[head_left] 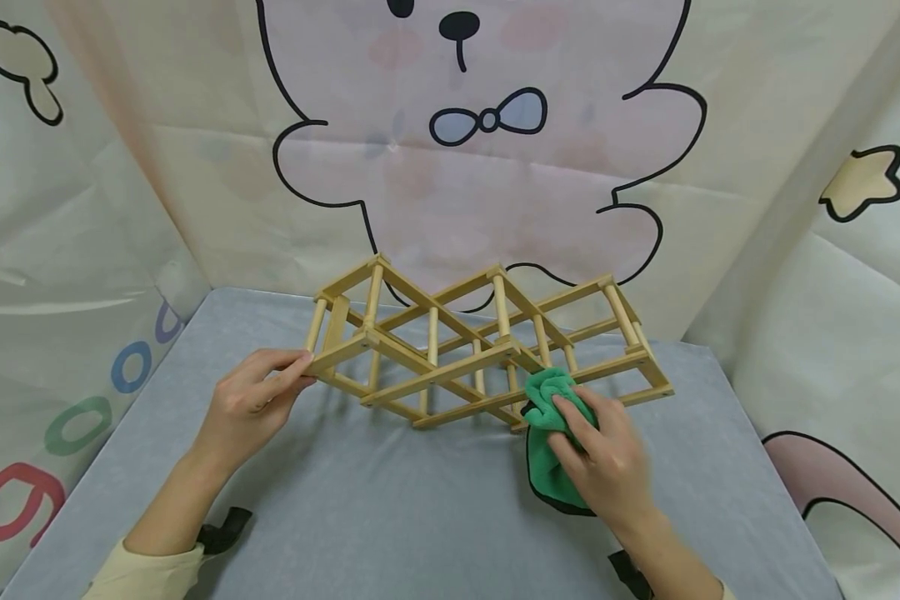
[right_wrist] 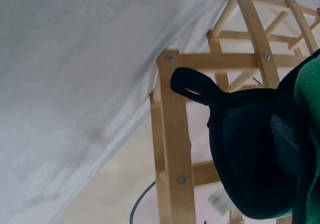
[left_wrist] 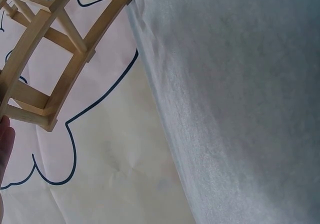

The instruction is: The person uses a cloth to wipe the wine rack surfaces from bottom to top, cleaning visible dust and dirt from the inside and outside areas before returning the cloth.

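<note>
A folding wooden rack [head_left: 438, 375] of crossed slats and round dowels stretches across the middle of the head view, tilted over the table. At its left end my left hand [head_left: 251, 408] pinches a slat corner between thumb and fingers. Bunched in my right hand [head_left: 607, 458] is a green cloth [head_left: 551, 471] with black edging, held against the rack's front right part. In the right wrist view, the cloth's dark side [right_wrist: 250, 149] and loop cover part of the screwed slats [right_wrist: 175, 134]. Only fingertips [left_wrist: 5, 144] of the left hand show in the left wrist view, beside the rack's end.
Beneath the rack lies a table with a grey-blue cover [head_left: 390, 517]. A printed fabric backdrop [head_left: 217, 192] with a cartoon bear rises behind the table, and fabric walls stand at both sides. Black straps [head_left: 225, 531] hang at the wrists.
</note>
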A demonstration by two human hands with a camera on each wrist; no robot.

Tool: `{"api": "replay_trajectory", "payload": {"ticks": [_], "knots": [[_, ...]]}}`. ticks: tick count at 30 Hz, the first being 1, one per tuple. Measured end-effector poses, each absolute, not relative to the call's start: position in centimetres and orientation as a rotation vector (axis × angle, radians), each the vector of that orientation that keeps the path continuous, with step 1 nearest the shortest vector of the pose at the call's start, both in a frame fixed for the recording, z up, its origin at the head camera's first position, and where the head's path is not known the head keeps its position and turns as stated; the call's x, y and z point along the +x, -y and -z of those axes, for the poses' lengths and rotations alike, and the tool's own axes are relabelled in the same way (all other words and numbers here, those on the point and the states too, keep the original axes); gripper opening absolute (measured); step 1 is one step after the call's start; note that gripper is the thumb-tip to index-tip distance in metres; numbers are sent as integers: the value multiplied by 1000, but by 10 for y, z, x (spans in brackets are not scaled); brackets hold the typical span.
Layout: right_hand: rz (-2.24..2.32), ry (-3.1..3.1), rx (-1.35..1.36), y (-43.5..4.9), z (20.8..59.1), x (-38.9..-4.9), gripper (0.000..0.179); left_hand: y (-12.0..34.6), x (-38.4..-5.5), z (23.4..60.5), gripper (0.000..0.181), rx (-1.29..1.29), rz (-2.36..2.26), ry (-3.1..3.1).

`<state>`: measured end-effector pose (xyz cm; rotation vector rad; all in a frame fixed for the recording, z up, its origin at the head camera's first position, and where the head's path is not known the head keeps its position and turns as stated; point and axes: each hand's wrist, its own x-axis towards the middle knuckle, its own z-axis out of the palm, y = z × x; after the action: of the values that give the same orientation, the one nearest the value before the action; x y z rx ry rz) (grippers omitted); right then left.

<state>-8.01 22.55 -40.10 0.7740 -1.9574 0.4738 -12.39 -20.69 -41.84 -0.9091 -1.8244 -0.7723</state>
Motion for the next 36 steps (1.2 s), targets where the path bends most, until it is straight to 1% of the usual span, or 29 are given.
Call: {"api": "replay_trajectory", "payload": {"ticks": [10,15,19,23,31,36], "knots": [[-418,1893,668,-253,379,-78,32,207,-123,418,35,-903,778,1825],[-468,1851,615,-260,365,-77,32,207,-123,418,35,-899,776,1828],[-496,1821,594,-269,361,-76,33,206,-123,418,35,-900,777,1827],[-504,1809,563,-280,370,-75,33,205,-124,418,35,-901,778,1835],[-466,1932,457,-315,402,-69,35,204,-123,418,34,-895,775,1845],[-433,1970,423,-334,409,-67,37,202,-122,417,33,-885,782,1823]]}}
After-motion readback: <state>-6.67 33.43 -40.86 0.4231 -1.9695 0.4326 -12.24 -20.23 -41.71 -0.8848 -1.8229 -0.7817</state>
